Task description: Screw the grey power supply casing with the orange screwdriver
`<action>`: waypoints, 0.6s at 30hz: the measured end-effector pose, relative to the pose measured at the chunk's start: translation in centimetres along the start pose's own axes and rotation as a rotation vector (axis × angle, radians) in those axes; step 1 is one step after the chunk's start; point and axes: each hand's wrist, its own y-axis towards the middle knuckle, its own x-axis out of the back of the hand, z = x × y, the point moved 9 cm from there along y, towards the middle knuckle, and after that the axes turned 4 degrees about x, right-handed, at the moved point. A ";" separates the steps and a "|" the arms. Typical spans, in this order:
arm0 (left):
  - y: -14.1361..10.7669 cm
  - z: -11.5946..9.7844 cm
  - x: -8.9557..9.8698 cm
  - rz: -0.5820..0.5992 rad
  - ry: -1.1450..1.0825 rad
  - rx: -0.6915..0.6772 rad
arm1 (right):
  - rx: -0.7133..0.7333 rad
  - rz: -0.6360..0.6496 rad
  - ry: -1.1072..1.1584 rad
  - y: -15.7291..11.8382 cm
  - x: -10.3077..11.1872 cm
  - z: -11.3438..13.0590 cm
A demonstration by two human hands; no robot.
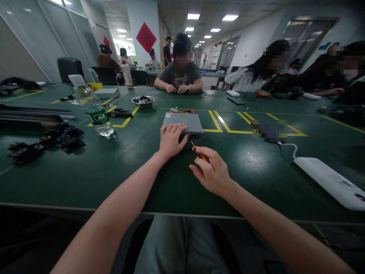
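Observation:
A grey metal power supply unit [184,121] lies on the green table in front of me, its socket side facing me. My left hand [172,140] grips its near left corner, fingers over the top and thumb bent at the front side. In my right hand [212,169] is an orange and black screwdriver [203,156], held between thumb and fingers. Its thin shaft points up and left towards the front side of the unit; whether the tip touches is too small to tell. Coloured cables [182,110] come out at the unit's far side.
On the left stand a water bottle [95,110] and a metal bowl [142,101] with small dark parts. Black parts [47,142] lie farther left. A white power bank [327,179] with a cable is at right. Across the table sits a person [184,68].

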 end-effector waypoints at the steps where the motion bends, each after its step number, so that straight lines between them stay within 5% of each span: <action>1: 0.0 0.0 0.0 -0.002 0.000 -0.001 | 0.020 0.010 -0.008 0.0 -0.1 0.2; 18: 0.0 0.0 0.0 -0.016 0.014 -0.015 | 0.044 -0.009 0.030 0.0 0.1 0.4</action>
